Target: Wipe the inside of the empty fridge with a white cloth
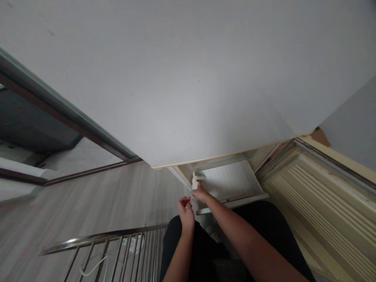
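1. The right hand (199, 192) pinches a white cloth (195, 181) just beyond its fingertips, over the left side of the drawer (235, 176).
2. The left hand (186, 209) is farther from the cloth, fingers loosely curled; whether they grip anything, I cannot tell.
3. Bunched, the cloth shows no clear long axis.

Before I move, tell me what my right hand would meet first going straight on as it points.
Beyond the white item that your right hand grips, it would probably meet the cabinet's left side wall first, though depth is hard to judge here.
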Demonstrator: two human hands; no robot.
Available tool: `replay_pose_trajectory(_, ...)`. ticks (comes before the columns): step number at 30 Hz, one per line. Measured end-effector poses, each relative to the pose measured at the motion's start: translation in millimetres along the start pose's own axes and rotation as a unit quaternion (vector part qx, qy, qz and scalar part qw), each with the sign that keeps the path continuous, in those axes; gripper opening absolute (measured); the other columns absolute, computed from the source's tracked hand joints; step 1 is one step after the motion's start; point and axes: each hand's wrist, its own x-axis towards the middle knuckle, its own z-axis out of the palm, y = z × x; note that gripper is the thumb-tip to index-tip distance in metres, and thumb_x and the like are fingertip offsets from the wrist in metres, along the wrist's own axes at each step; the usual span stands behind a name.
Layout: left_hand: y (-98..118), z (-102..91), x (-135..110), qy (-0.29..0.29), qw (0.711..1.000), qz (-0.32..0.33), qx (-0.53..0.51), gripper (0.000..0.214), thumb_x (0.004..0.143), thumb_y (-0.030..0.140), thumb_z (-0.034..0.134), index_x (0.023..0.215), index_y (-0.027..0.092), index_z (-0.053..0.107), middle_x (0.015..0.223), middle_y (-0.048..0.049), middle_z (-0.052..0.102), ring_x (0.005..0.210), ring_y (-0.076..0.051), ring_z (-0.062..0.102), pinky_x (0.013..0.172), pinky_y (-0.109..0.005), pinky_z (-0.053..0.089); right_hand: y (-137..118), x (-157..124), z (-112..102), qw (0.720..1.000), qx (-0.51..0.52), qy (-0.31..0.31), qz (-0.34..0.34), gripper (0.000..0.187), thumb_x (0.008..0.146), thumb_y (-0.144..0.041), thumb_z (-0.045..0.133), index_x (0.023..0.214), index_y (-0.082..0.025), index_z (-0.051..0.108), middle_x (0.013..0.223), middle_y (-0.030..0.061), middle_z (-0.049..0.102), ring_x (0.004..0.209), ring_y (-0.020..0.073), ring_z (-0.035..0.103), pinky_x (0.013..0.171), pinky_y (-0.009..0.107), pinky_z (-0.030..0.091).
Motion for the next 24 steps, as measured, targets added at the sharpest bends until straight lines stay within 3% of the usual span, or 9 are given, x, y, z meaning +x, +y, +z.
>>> replay_pose_trajectory(3,-11.1,-3.9,6.2,0.022,0.998,-0.043,-0.049,0.019,0.091,0.022,0.041,0.11,0.021,0.046,0.109,-0.0115,0.067,0.1,-0.02,0.07,0.078,-0.034,0.058,8.2,-26.6,-10.2,0.996,-0.089,-0.015,0.009,0.073,0.06,-0.004,0.064,0.131,-0.013,0.053,0.116,0.0142,0.064,0.106,0.0287,0.062,0.097,0.042,0.047)
replay_pose_trajectory(7,-12.5,17.7,11.8,0.004,0.996,-0.065,-0.065,0.016,0.085,0.023,0.054,0.1,0.02,0.05,0.102,-0.0085,0.068,0.098,-0.02,0.069,0.084,-0.036,0.057,17.4,-86.0,-41.1,0.979,-0.186,-0.062,-0.054,0.042,0.072,-0.009,0.058,0.111,-0.02,0.066,0.107,0.0095,0.069,0.106,0.0277,0.063,0.101,0.041,0.044)
replay_pose_trajectory(8,-10.5,24.7,11.7,-0.004,0.996,-0.066,-0.065,0.016,0.084,0.023,0.056,0.099,0.02,0.051,0.1,-0.0077,0.067,0.098,-0.02,0.069,0.087,-0.036,0.057,19.2,-102.2,-51.9,0.965,-0.223,-0.086,-0.103,0.042,0.073,-0.008,0.054,0.11,-0.022,0.068,0.111,0.0086,0.069,0.112,0.0268,0.062,0.105,0.04,0.041)
replay_pose_trajectory(10,-5.0,36.9,9.4,-0.028,0.995,-0.064,-0.064,0.017,0.084,0.025,0.058,0.099,0.019,0.052,0.098,-0.0067,0.068,0.098,-0.021,0.069,0.089,-0.037,0.056,22.6,-129.5,-78.0,0.909,-0.321,-0.138,-0.227,0.049,0.074,-0.006,0.047,0.114,-0.026,0.068,0.126,0.0066,0.065,0.126,0.0244,0.054,0.114,0.039,0.034)
replay_pose_trajectory(12,0.6,44.2,5.0,-0.056,0.995,-0.054,-0.064,0.021,0.085,0.026,0.059,0.103,0.018,0.052,0.1,-0.0081,0.069,0.098,-0.022,0.07,0.09,-0.039,0.056,26.6,-145.1,-111.3,0.858,-0.409,-0.141,-0.277,0.058,0.075,-0.005,0.043,0.123,-0.027,0.065,0.137,0.0056,0.06,0.133,0.0225,0.049,0.118,0.039,0.029)
replay_pose_trajectory(15,6.0,45.2,-1.6,-0.088,0.994,-0.034,-0.053,0.034,0.083,0.026,0.062,0.113,0.015,0.05,0.113,-0.0135,0.068,0.105,-0.024,0.069,0.097,-0.042,0.053,34.1,-145.3,-174.0,0.849,-0.495,-0.037,-0.18,0.061,0.076,-0.005,0.041,0.132,-0.02,0.062,0.134,0.0116,0.061,0.127,0.0242,0.054,0.114,0.04,0.035)
replay_pose_trajectory(18,8.7,40.3,-4.0,-0.108,0.993,-0.022,-0.032,0.042,0.083,0.026,0.064,0.119,0.015,0.047,0.122,-0.0158,0.065,0.113,-0.025,0.066,0.103,-0.042,0.051,38.0,-134.4,-236.6,0.833,-0.528,0.107,-0.127,0.05,0.08,-0.009,0.042,0.122,-0.015,0.067,0.12,0.0169,0.066,0.112,0.0283,0.062,0.106,0.044,0.044)
replay_pose_trajectory(21,11.4,37.1,-2.9,-0.118,0.993,-0.021,-0.008,0.042,0.084,0.026,0.062,0.121,0.014,0.046,0.121,-0.0163,0.065,0.112,-0.025,0.067,0.102,-0.042,0.051,32.4,-129.9,-277.7,0.832,-0.459,0.255,-0.179,0.057,0.078,-0.009,0.042,0.132,-0.015,0.061,0.13,0.0153,0.062,0.119,0.0281,0.06,0.106,0.045,0.047)
replay_pose_trajectory(24,14.4,37.8,-1.9,-0.117,0.993,-0.023,0.014,0.043,0.086,0.029,0.061,0.122,0.012,0.045,0.122,-0.0192,0.064,0.112,-0.027,0.067,0.101,-0.043,0.051,25.4,-127.1,-294.4,0.797,-0.454,0.282,-0.282,0.072,0.075,-0.004,0.039,0.145,-0.014,0.05,0.156,0.0104,0.04,0.149,0.0257,0.032,0.123,0.047,0.029)
